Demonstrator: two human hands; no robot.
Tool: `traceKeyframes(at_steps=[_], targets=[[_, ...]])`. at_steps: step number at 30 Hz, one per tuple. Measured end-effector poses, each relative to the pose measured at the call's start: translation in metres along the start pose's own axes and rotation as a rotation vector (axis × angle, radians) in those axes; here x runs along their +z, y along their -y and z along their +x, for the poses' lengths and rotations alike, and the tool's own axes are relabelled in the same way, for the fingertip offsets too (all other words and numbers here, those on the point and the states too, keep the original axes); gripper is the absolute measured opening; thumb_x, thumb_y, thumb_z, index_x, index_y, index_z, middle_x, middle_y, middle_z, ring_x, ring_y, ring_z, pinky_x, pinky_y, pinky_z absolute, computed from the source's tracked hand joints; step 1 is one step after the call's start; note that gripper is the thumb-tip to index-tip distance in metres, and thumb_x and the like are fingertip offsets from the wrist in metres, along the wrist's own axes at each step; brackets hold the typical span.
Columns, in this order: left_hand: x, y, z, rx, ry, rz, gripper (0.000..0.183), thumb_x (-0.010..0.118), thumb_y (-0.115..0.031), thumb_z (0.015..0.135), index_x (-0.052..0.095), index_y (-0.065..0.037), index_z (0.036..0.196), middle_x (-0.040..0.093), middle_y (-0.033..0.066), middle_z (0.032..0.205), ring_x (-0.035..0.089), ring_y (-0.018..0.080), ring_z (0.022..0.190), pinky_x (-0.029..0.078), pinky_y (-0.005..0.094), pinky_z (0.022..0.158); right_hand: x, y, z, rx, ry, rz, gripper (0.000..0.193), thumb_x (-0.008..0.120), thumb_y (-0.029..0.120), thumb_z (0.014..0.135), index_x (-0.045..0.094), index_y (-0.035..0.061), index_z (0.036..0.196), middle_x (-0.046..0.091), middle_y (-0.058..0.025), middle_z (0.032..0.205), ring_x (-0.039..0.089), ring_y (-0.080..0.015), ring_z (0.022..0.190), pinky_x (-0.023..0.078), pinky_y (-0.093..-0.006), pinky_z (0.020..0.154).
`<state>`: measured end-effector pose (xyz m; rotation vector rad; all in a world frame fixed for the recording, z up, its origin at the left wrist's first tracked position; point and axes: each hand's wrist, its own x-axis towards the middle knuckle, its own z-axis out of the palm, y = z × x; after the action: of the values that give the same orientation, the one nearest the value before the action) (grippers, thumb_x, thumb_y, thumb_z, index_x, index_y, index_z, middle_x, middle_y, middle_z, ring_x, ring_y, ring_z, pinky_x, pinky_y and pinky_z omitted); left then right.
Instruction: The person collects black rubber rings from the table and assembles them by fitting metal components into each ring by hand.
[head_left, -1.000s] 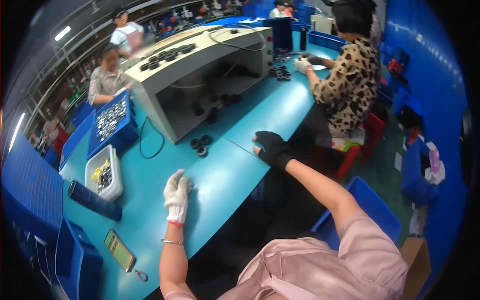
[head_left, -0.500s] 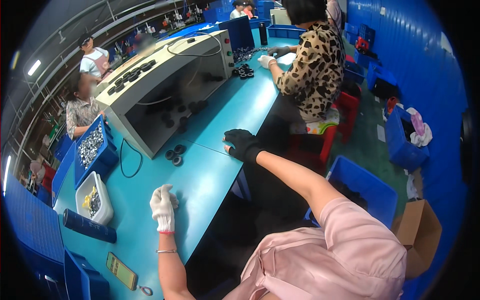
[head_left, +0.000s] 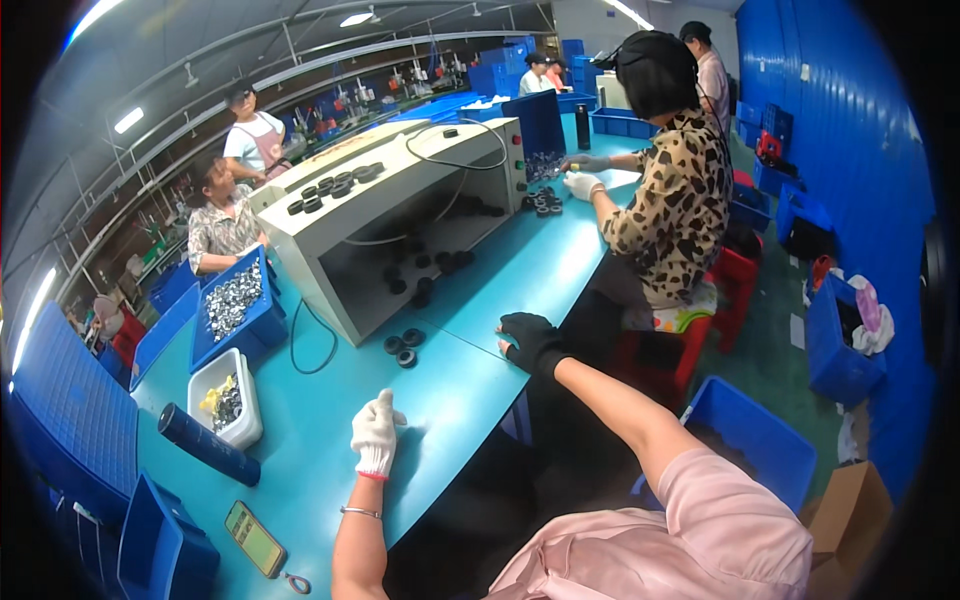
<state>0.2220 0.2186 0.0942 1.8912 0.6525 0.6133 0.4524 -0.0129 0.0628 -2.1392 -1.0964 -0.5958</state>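
Note:
My left hand (head_left: 375, 436), in a white knit glove with a red cuff edge, rests over the teal table (head_left: 450, 400). Its fingers are curled in, and nothing shows in them. Farther right, my right hand (head_left: 533, 343) lies at the table's edge in a black glove with bare fingertips. Its fingers are stretched loosely, holding nothing visible. Between the two hands and a little beyond them sit several black rings (head_left: 405, 348), apart from both. Past these stands a cream metal housing (head_left: 320, 285) with an open, dark front. More black rings lie inside it and on its top.
On the left are a blue bin (head_left: 240, 348) of shiny metal parts, a white tub (head_left: 246, 430), a dark blue bottle (head_left: 208, 446) and a phone (head_left: 256, 540). A co-worker in a spotted shirt (head_left: 672, 190) handles small parts at the far right. A blue crate (head_left: 770, 440) stands beside me.
The view has shifted, so the table and both hands appear farther right and lower. My hands keep nearly the same pose and place on the table. The co-worker's gloved hands have come closer together.

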Motion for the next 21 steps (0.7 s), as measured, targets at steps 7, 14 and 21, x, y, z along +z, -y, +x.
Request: traceKeyframes(at_steps=[7, 14, 21], targets=[[0.004, -0.015, -0.001, 0.057, -0.018, -0.026, 0.046, 0.053, -0.039, 0.091, 0.057, -0.004, 0.060, 0.060, 0.0038, 0.056, 0.048, 0.0087, 0.051, 0.040, 0.0251, 0.053, 0.000, -0.006, 0.007, 0.006, -0.006, -0.033, 0.026, 0.061, 0.027, 0.077, 0.066, 0.0100, 0.096, 0.063, -0.0106, 0.109, 0.057, -0.0275, 0.104, 0.044, -0.0383, 0.091], [0.005, -0.009, -0.004, 0.062, -0.008, -0.008, 0.047, 0.054, -0.040, 0.090, 0.059, -0.005, 0.060, 0.059, 0.0021, 0.055, 0.045, 0.0072, 0.049, 0.038, 0.0244, 0.050, -0.002, -0.010, -0.001, -0.001, 0.014, -0.035, 0.027, 0.062, 0.027, 0.076, 0.066, 0.0099, 0.096, 0.063, -0.0108, 0.108, 0.058, -0.0273, 0.103, 0.045, -0.0373, 0.090], [-0.005, -0.013, 0.003, 0.011, 0.024, 0.060, 0.049, 0.053, -0.044, 0.089, 0.064, -0.005, 0.062, 0.063, 0.0035, 0.058, 0.056, 0.0133, 0.056, 0.044, 0.0269, 0.062, 0.006, -0.006, 0.008, -0.038, 0.003, -0.023, 0.027, 0.062, 0.028, 0.076, 0.065, 0.0090, 0.096, 0.062, -0.0122, 0.109, 0.057, -0.0280, 0.104, 0.044, -0.0372, 0.092]])
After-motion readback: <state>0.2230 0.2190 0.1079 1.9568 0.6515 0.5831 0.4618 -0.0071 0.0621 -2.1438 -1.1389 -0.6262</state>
